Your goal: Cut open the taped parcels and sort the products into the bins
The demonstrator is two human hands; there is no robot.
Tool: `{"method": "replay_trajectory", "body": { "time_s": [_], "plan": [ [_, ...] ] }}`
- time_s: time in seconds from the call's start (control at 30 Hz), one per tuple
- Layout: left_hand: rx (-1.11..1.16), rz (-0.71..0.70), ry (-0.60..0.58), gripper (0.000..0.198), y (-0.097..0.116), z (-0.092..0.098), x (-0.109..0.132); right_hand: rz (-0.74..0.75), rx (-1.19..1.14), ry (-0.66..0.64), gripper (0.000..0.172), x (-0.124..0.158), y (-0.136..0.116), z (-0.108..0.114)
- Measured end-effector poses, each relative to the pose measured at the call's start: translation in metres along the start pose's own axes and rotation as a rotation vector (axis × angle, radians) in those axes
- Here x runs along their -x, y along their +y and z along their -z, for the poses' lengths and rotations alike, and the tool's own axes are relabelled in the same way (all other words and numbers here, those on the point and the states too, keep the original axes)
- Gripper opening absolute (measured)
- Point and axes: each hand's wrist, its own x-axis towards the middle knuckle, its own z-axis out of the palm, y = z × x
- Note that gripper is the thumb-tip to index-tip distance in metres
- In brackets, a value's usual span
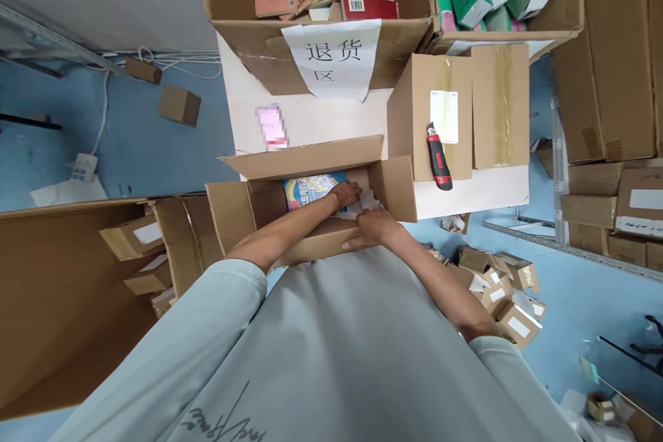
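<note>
An open cardboard box (290, 248) stands at the near edge of the white table, its flaps folded outward. Inside lies a blue, yellow and white printed book or pack (311, 190), partly covered by my left forearm. Crumpled white packing paper (367, 200) sits in the box's right half, between my hands. My left hand (346, 194) reaches inside, its fingers curled at the paper's left side. At the near right wall, my right hand (377, 226) grips the paper's near edge, with its thumb along the cardboard. The undersides of both hands are hidden.
A red-black utility knife (439, 157) lies on a taped carton (456, 69) at right. Behind stand a large carton (248, 48) of books and another (564, 14) of green packs. A blurred pink item (272, 127) lies on the table (321, 117). Cartons (497, 290) cover floor at right.
</note>
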Motion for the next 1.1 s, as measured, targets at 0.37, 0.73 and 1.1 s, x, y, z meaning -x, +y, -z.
{"method": "replay_trajectory", "body": {
  "time_s": [0.37, 0.73, 1.1],
  "plan": [
    [-0.144, 0.02, 0.141, 0.024, -0.001, 0.019, 0.04, 0.001, 0.002, 0.066, 0.082, -0.003, -0.003, -0.004],
    [-0.256, 0.073, 0.369, 0.023, 0.001, 0.068, 0.141, 0.003, 0.03, 0.155, 0.081, 0.006, -0.004, 0.001],
    [-0.463, 0.194, 0.679, 0.02, 0.044, 0.116, 0.244, -0.058, 0.073, 0.378, 0.083, 0.011, -0.003, 0.013]
  ]
}}
